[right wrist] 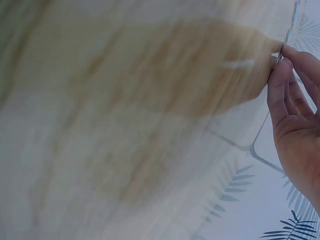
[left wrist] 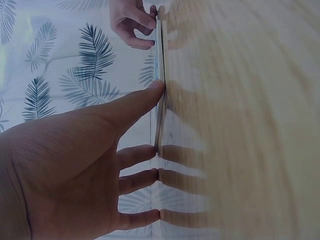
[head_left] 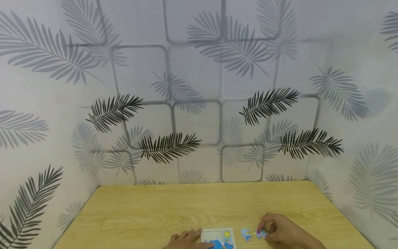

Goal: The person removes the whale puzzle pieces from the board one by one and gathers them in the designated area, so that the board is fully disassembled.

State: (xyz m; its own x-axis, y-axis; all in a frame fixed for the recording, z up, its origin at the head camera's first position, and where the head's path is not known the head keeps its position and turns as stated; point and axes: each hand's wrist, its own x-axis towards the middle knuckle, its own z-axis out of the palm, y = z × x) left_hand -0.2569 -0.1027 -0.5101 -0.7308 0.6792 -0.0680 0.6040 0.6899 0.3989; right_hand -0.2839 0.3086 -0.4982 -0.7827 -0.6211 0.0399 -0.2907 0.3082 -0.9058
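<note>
A white-bordered puzzle board (head_left: 217, 229) lies flat at the table's front, with a yellow sun and blue shapes pictured in it. My left hand (head_left: 186, 241) rests at its left side. In the left wrist view that hand (left wrist: 65, 165) has its thumb on the board's edge and its other fingers stretched out, tips down by the tabletop. To the right of the board is a loose light-blue puzzle piece (head_left: 246, 233). Just beyond it my right hand (head_left: 281, 231) pinches another blue puzzle piece (head_left: 261, 234) between thumb and fingers, low over the wood.
The wooden table (head_left: 174, 204) stretches back to a wall (head_left: 199, 121) covered in leaf and square-outline patterns. Patterned walls also stand on the left and right sides. Both hands work close to the lower border of the head view.
</note>
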